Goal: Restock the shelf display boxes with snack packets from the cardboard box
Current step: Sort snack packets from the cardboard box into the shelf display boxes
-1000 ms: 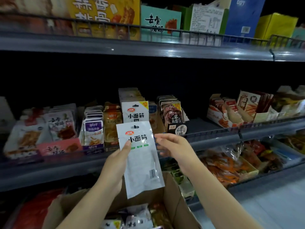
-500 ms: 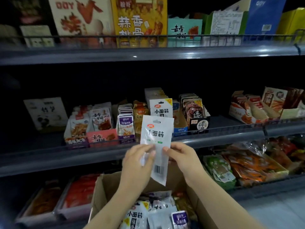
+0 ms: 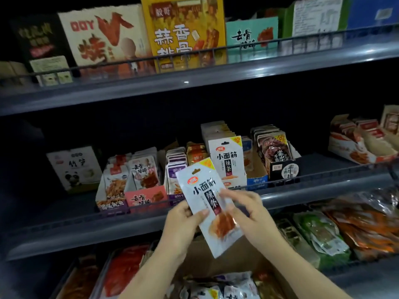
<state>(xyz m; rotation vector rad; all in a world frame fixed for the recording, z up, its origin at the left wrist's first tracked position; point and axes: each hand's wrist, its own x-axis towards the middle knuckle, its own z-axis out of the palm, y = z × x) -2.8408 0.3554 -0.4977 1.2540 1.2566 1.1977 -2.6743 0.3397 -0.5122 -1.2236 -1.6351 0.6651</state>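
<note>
**Packet held before its matching box**

Both hands hold one white packet (image 3: 210, 203), front side out, tilted, just below the middle shelf (image 3: 86, 221). The left hand (image 3: 183, 221) pinches its left edge; the right hand (image 3: 248, 210) grips its right side. It looks light, thin, floppy and slick, best held by the edges. It reads 小面筋 辣条, as does the front packet in the display box (image 3: 227, 162) behind. The cardboard box (image 3: 216, 255) sits below with more packets.

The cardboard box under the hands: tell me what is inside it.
White snack packets lie in the cardboard box. Both forearms and the held packet cover much of it, so the rest is hidden.
</note>
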